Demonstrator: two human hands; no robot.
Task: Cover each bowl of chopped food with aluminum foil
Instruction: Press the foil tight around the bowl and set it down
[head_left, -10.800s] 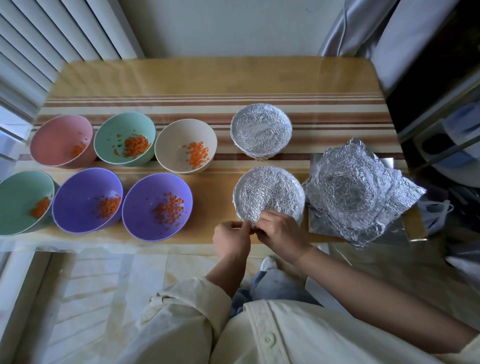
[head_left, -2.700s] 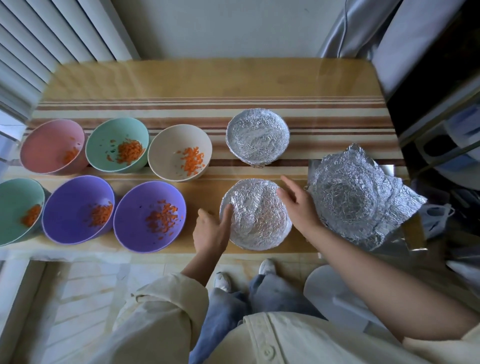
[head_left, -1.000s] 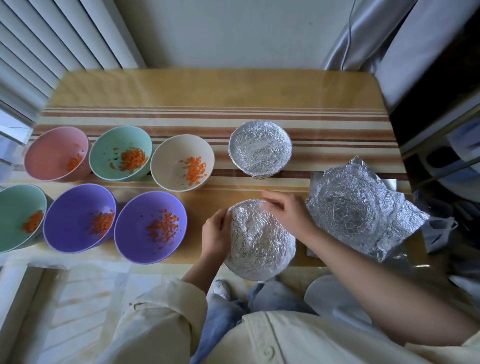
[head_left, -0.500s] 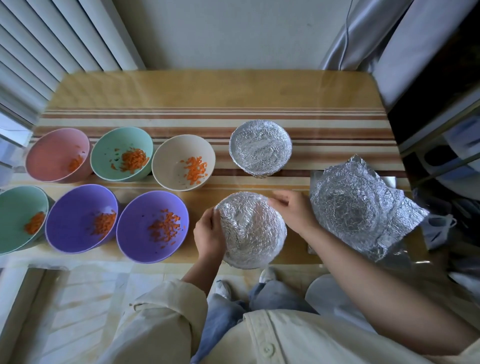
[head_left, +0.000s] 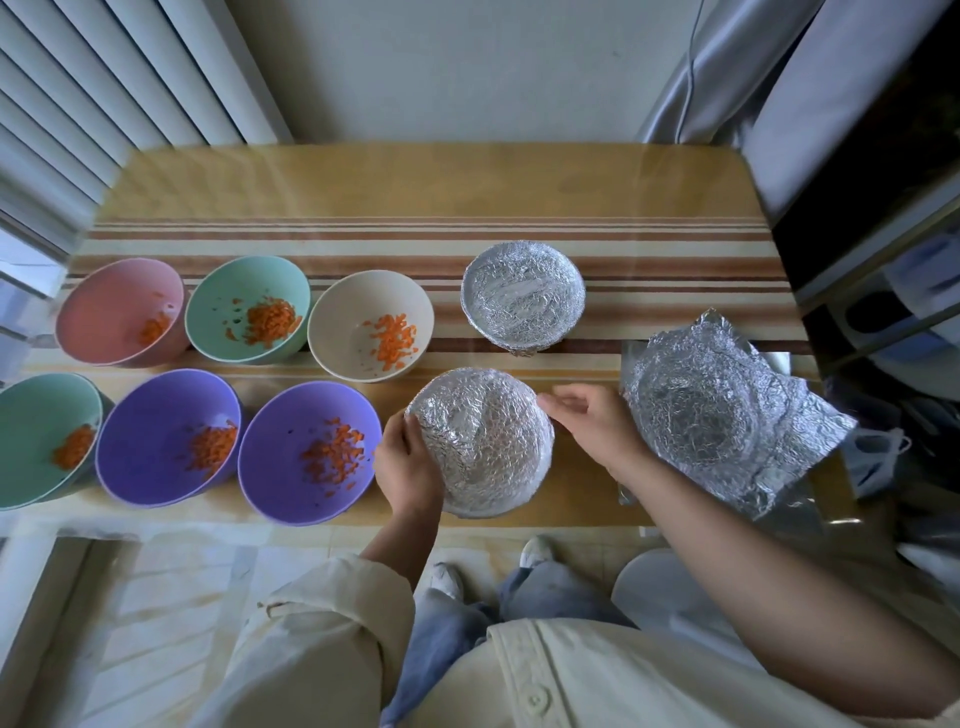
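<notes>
The foil-wrapped bowl (head_left: 483, 441) sits tipped at the table's (head_left: 415, 182) near edge, between both hands. The left hand (head_left: 410, 465) grips its left side. The right hand (head_left: 597, 431), fingers loosely bent, meets its far-right rim; whether it pinches foil is unclear.

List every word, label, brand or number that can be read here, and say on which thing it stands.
None can be read. The foil-wrapped bowl, the foil-covered bowl behind it, the six open bowls, the crumpled foil sheets and the striped mat bear no writing. The shelves at the right are too dark and blurred to tell.
</notes>
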